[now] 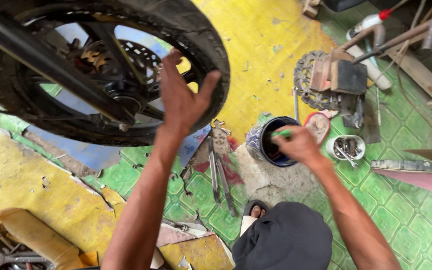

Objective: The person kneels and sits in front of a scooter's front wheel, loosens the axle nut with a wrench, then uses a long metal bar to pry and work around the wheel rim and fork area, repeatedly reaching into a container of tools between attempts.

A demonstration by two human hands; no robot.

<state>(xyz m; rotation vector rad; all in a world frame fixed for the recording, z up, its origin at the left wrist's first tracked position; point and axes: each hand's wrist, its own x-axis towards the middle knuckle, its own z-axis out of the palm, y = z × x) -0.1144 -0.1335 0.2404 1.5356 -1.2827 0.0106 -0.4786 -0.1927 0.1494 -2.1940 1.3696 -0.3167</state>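
A person's left hand [183, 97] presses open-palmed against a motorcycle tyre [211, 55], while the right hand [298, 145] pinches a green-handled tool [282, 133] over a dark blue tin [256, 142]. Right of the tin, a white cup [332, 149] holds metal bits; wrenches [220, 175] lie left of it.
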